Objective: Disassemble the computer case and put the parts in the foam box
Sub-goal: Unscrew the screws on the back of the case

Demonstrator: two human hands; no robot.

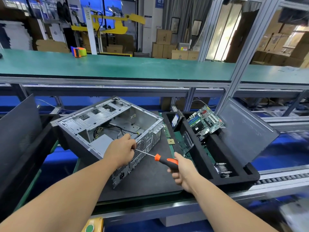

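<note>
Two boards (206, 124) in foam box (234, 178), gutted case (108, 124)

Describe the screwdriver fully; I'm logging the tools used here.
The screwdriver has an orange-and-black handle and a thin bare metal shaft. It lies tilted, handle low and right, tip up and left at the computer case's rear panel. The right hand grips the handle; the left hand meets the shaft near its tip.

Left hand (121, 150) curled; right hand (181, 169) fisted.
</note>
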